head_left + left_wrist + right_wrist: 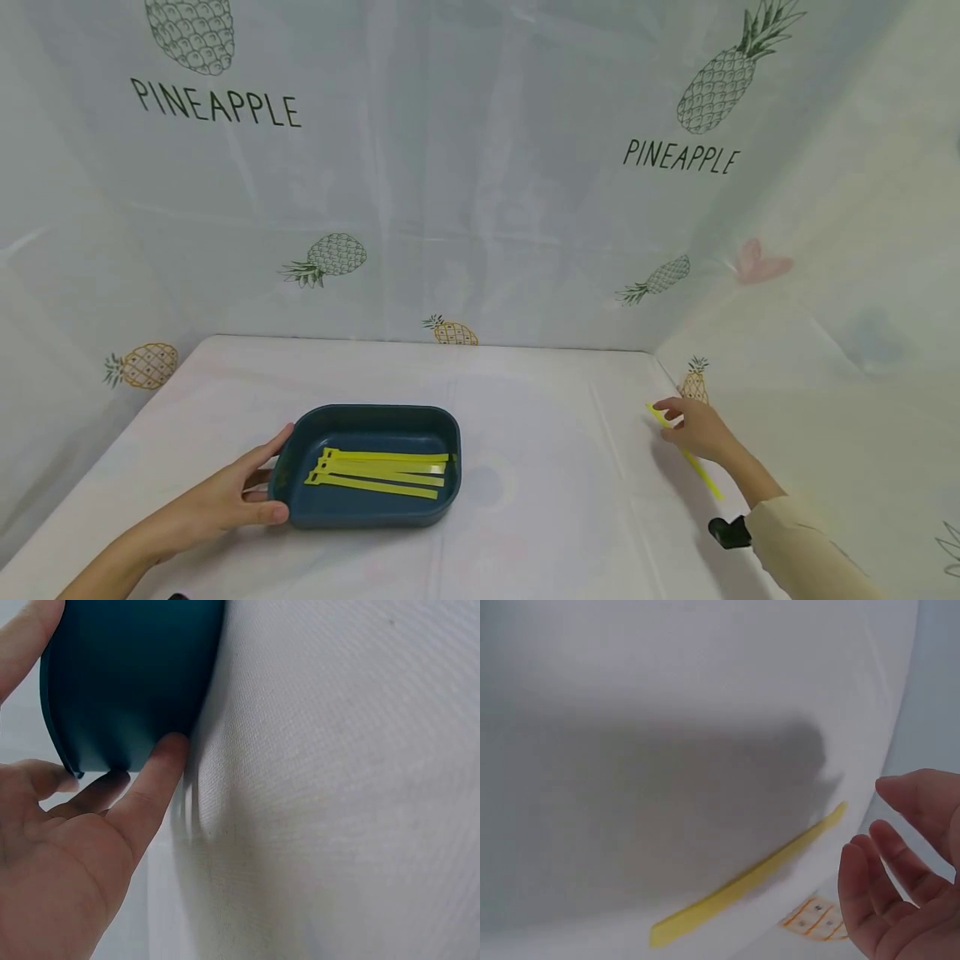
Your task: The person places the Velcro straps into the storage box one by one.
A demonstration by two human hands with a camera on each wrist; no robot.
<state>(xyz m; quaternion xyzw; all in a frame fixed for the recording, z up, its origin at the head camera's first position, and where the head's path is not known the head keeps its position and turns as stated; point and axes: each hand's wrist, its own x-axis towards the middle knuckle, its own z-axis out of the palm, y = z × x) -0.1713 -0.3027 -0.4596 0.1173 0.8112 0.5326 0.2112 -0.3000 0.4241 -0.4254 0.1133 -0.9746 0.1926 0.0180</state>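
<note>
My left hand (213, 504) grips the left end of a dark teal tray (367, 518), thumb at the front corner and fingers along the end wall. In the left wrist view, fingertips press the outer wall of the tray (135, 682), low near the cloth. Several yellow cable ties (382, 487) with slotted heads lie side by side inside the tray. At the far right, my right hand (697, 429) hovers over a single yellow cable tie (705, 477). The right wrist view shows thumb and fingers spread apart, just beyond the upper tip of that cable tie (748, 879).
White cloth covers the table (525, 433). A pineapple-print curtain (480, 167) rises behind the table's back edge and along both sides. The right forearm's beige sleeve (802, 542) has a black wrist device (729, 532) beside it.
</note>
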